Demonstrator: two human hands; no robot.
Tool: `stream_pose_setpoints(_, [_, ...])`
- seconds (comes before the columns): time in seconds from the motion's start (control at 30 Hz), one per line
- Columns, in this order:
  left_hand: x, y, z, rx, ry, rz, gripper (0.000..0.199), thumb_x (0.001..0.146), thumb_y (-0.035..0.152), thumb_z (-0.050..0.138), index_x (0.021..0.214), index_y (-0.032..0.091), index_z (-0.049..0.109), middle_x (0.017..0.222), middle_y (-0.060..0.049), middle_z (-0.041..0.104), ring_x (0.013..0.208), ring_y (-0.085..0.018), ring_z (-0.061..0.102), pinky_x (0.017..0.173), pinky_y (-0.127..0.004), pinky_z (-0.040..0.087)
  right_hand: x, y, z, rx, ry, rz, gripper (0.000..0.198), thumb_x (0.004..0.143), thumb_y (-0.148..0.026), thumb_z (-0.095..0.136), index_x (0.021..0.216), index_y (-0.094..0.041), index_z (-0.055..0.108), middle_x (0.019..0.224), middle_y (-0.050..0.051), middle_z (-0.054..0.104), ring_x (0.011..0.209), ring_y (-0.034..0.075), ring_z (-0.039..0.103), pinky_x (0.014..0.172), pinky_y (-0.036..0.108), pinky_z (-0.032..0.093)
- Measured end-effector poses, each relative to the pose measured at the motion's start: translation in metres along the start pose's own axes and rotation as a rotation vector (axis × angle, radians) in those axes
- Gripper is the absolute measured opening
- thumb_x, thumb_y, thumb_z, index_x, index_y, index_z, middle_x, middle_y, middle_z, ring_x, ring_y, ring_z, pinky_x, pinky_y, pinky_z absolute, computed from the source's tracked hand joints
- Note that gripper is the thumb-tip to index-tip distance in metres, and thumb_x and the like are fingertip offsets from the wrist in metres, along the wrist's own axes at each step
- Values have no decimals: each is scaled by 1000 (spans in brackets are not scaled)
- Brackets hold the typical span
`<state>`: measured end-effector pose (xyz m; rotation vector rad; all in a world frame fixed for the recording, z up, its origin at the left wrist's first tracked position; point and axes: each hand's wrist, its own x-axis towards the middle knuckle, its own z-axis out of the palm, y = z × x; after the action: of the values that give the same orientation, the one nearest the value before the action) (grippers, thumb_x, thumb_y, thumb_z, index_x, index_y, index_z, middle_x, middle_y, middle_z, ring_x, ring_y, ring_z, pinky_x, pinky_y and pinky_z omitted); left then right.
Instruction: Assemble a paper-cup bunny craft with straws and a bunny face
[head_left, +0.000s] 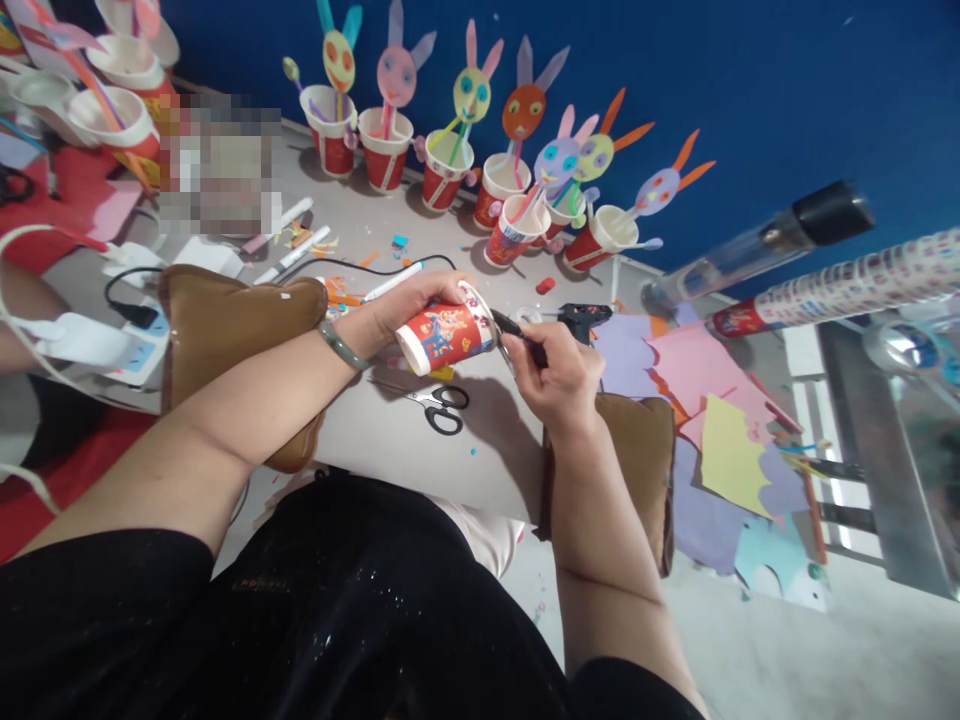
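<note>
My left hand (429, 295) is wrapped around a red and white paper cup (450, 335) with cartoon figures, tipped on its side above the table. The cup's base faces left and its rim faces right. In my right hand (559, 370) is a black-handled tool (534, 350) with a thin metal part, held against the cup's rim. Its exact kind is hidden by my fingers. Black-handled scissors (435, 400) lie on the table below the cup. Just behind my right hand is a black glue gun (585, 320).
Red cups (385, 150) with paper rabbit heads line the blue wall. Brown cushions (240, 330) lie by both forearms. White markers (292, 255) and paper scraps are scattered behind. At right are stacked cups (847, 280), a clear tube (750, 255) and coloured paper (731, 450); at left, a power strip (142, 345).
</note>
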<state>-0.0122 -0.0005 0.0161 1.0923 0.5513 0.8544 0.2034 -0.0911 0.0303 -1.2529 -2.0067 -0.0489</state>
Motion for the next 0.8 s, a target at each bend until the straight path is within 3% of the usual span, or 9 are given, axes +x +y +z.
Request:
stream_pose_setpoints(0.1, [1, 0, 3, -88, -32, -85, 23, 64, 28, 77, 71, 19, 57, 69, 0, 58, 59, -13, 56, 58, -30, 51, -1, 1, 1, 23, 99, 54, 29, 104, -50, 58, 99, -23, 65, 72, 0, 67, 56, 14, 60, 55, 27, 48])
stream_pose_setpoints(0.27, [1, -4, 8, -132, 17, -56, 31, 66, 32, 84, 76, 19, 57, 69, 3, 59, 60, -12, 58, 59, -28, 50, -2, 0, 4, 73, 182, 118, 27, 102, -50, 61, 101, -23, 61, 71, -2, 63, 55, 12, 58, 55, 27, 49])
stream_pose_setpoints(0.53, [5, -7, 10, -139, 62, 60, 50, 62, 41, 98, 71, 19, 54, 68, 5, 60, 61, -8, 56, 60, -24, 47, 2, -2, 12, 126, 133, 205, 25, 99, -48, 64, 95, -24, 58, 67, -4, 59, 54, 12, 54, 55, 27, 47])
stream_pose_setpoints(0.8, [8, -20, 4, -64, 79, 114, 55, 65, 46, 100, 74, 19, 53, 71, 5, 63, 60, -9, 59, 59, -27, 46, 2, -2, 16, 88, 89, 260, 24, 97, -46, 63, 89, -23, 57, 65, -4, 59, 55, 12, 54, 55, 26, 45])
